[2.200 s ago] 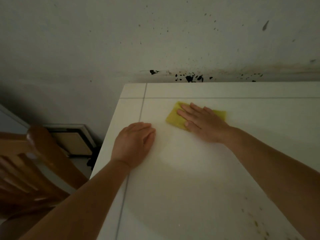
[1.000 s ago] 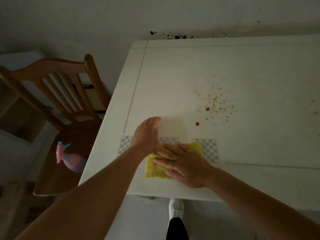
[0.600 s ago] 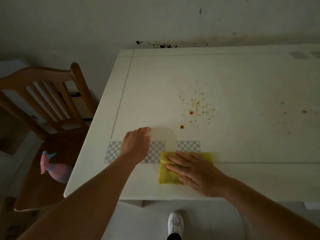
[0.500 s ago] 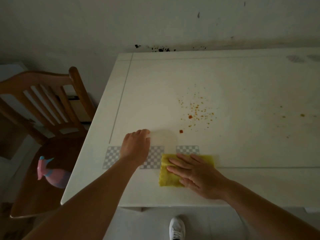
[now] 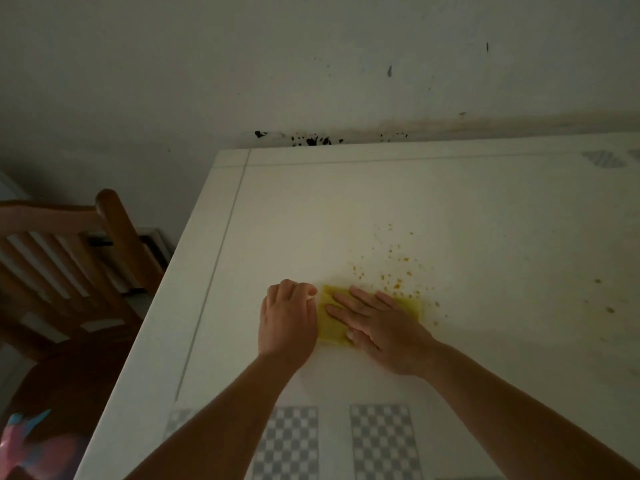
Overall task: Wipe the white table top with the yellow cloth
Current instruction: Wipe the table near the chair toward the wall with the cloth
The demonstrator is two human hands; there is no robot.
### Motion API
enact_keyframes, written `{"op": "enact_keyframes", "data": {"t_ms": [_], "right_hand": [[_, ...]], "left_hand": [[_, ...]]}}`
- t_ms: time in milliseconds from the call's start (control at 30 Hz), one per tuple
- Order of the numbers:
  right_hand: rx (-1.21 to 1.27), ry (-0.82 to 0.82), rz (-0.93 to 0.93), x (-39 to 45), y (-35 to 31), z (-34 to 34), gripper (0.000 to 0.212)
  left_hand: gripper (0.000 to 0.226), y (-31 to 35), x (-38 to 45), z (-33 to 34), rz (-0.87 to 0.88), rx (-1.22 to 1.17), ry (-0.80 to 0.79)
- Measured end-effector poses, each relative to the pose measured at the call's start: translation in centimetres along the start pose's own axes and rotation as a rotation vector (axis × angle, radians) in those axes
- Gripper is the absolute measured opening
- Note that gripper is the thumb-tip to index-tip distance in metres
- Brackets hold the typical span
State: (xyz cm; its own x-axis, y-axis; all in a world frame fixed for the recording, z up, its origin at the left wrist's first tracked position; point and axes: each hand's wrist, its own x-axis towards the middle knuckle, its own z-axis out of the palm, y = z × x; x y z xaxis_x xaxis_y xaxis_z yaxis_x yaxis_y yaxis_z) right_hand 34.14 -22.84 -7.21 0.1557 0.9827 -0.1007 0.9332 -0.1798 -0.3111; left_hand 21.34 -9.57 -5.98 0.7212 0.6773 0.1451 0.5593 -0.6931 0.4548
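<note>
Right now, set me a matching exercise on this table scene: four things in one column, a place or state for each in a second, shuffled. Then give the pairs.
Column one:
1. yellow cloth
2. left hand
3. orange specks
4. wooden chair

Column two:
A. beside the table's left edge, on the floor side
B. scattered on the white table top, just beyond the cloth
C. lying flat under the right hand
D. resting on the table top, just left of the cloth

Pairs: 1-C, 2-D, 3-B, 4-A
</note>
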Motion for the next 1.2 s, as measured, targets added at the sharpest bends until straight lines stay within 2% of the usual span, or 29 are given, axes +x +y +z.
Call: {"op": "enact_keyframes", "data": {"t_ms": [200, 367, 567, 667, 767, 900, 1200], "right_hand": [[-0.026, 0.034, 0.011, 8.3, 6.7, -2.6, 0.06], [-0.017, 0.048, -0.006, 15.7, 12.5, -5.3, 0.047], [-0.023, 0.063, 0.002, 24.1, 18.2, -8.3, 0.046], [0.017, 0.08, 0.033, 28.1, 20.7, -9.1, 0.045], [0.003, 0.088, 0.049, 31.0, 22.4, -9.7, 0.044], [-0.003, 0.162, 0.114, 33.4, 24.2, -10.0, 0.046], [-0.005, 0.226, 0.254, 32.5, 28.2, -11.2, 0.046]], "left_hand": [[0.023, 1.1, 8.5, 2.9, 0.002, -0.038, 0.033], [0.026, 1.9, 17.0, 5.2, -0.02, -0.036, 0.032], [0.038, 3.4, 25.0, 7.5, -0.062, -0.082, 0.076], [0.052, 4.3, 27.9, 8.4, -0.071, -0.085, 0.094], [0.062, 4.6, 29.4, 9.2, -0.06, -0.062, 0.066], [0.049, 4.6, 30.0, 9.5, -0.101, -0.054, -0.013], [0.042, 3.8, 30.2, 9.9, -0.078, -0.02, 0.0]]}}
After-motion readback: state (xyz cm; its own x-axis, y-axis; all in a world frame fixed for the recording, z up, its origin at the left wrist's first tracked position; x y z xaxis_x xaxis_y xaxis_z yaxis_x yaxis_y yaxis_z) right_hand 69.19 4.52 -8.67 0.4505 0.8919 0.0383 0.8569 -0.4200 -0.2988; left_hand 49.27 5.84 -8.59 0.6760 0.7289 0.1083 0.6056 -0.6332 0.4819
